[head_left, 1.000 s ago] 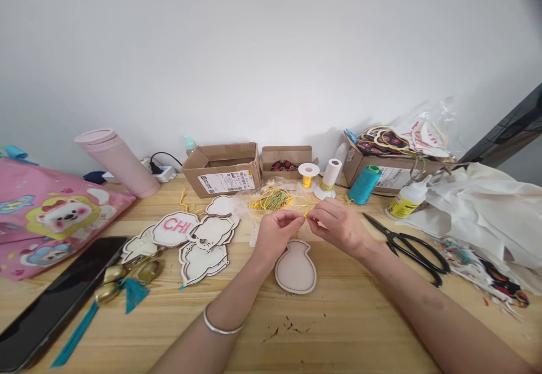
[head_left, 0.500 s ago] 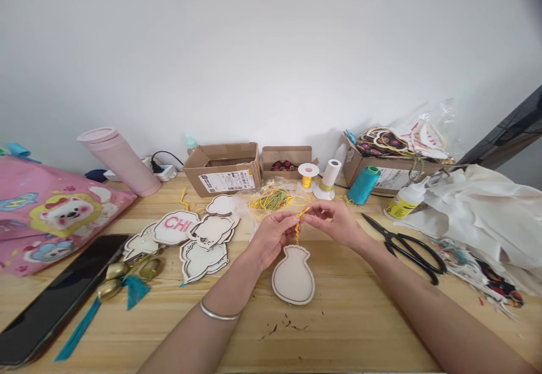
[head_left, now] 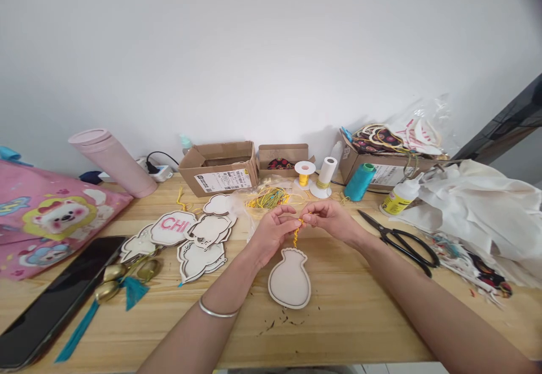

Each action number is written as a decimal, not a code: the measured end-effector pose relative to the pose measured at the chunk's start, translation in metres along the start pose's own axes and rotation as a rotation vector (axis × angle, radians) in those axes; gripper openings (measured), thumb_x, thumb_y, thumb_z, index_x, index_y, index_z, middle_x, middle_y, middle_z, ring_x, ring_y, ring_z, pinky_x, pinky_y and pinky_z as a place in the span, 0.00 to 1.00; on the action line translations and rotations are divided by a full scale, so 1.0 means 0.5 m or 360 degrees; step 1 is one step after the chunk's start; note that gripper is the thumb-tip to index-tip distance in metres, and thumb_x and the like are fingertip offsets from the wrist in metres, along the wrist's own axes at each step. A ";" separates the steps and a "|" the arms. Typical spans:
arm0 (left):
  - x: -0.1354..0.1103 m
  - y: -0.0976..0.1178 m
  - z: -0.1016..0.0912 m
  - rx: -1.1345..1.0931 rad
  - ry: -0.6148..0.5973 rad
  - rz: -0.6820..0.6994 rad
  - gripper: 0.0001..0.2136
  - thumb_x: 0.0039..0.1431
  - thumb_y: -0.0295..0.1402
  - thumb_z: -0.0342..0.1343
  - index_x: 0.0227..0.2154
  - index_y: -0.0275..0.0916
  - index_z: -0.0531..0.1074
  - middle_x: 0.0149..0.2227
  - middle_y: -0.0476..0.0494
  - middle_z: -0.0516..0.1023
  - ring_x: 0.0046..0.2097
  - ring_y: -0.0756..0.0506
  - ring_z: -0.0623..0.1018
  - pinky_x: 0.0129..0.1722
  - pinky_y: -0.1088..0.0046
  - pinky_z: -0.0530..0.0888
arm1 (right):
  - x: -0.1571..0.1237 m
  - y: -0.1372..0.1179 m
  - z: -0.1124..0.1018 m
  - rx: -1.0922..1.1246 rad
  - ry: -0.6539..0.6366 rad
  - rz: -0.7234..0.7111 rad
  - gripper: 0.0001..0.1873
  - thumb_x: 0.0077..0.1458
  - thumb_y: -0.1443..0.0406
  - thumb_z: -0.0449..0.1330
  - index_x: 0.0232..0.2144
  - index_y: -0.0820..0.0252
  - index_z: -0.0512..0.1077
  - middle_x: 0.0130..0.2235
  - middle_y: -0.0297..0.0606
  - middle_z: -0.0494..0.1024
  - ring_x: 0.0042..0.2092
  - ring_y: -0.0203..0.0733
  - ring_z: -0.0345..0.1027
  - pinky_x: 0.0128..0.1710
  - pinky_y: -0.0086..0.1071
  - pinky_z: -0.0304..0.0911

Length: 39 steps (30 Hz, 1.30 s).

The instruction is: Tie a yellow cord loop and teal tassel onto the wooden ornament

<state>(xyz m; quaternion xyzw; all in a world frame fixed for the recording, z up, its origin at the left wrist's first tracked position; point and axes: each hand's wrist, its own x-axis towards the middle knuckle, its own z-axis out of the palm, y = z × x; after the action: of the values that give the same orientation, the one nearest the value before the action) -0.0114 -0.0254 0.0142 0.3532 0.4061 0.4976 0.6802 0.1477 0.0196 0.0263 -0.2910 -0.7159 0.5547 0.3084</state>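
Three cardboard boxes (head_left: 204,180), scissors (head_left: 385,231) near right hand (head_left: 334,220)

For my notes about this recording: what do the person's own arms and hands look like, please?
The left hand and the right hand are bare, without gloves. No sleeve shows on the left forearm or the right forearm. A thin, smooth, silver-coloured bangle circles the left forearm; no watch or bracelet shows on the right.

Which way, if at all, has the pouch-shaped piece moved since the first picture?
Yes: the pouch-shaped piece has moved down the view, its lower edge now closer to the dark marks on the tabletop.
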 end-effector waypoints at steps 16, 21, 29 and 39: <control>0.007 -0.007 -0.008 0.0286 -0.0014 0.0032 0.14 0.39 0.30 0.61 0.30 0.37 0.65 0.25 0.49 0.77 0.28 0.52 0.74 0.29 0.78 0.65 | -0.001 0.006 -0.021 -0.0730 -0.0113 -0.0324 0.07 0.53 0.66 0.54 0.29 0.61 0.72 0.29 0.35 0.73 0.29 0.33 0.64 0.28 0.27 0.59; 0.005 -0.006 -0.003 0.0482 0.0087 0.0038 0.14 0.38 0.30 0.60 0.30 0.37 0.65 0.23 0.49 0.76 0.27 0.52 0.73 0.27 0.78 0.64 | -0.006 -0.002 -0.019 -0.1258 -0.0131 -0.0675 0.08 0.53 0.68 0.52 0.30 0.62 0.72 0.29 0.38 0.74 0.31 0.35 0.66 0.31 0.28 0.60; 0.003 -0.009 0.002 0.0738 0.0071 0.0075 0.13 0.39 0.31 0.60 0.31 0.37 0.66 0.22 0.52 0.74 0.22 0.55 0.69 0.22 0.80 0.61 | -0.019 -0.023 -0.010 -0.1873 -0.0286 -0.0713 0.09 0.53 0.67 0.52 0.26 0.62 0.72 0.24 0.38 0.73 0.26 0.35 0.64 0.23 0.27 0.55; -0.005 0.007 -0.001 0.0264 -0.0115 -0.0113 0.13 0.40 0.27 0.60 0.33 0.36 0.67 0.22 0.50 0.75 0.26 0.54 0.72 0.28 0.79 0.65 | -0.009 -0.010 -0.023 -0.0944 -0.0186 -0.0846 0.08 0.51 0.69 0.53 0.29 0.63 0.72 0.29 0.39 0.74 0.29 0.32 0.67 0.27 0.26 0.62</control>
<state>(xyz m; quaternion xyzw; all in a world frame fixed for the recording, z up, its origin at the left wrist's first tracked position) -0.0135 -0.0267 0.0175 0.4115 0.4334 0.4248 0.6799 0.1590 0.0223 0.0331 -0.1402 -0.9116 0.2404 0.3024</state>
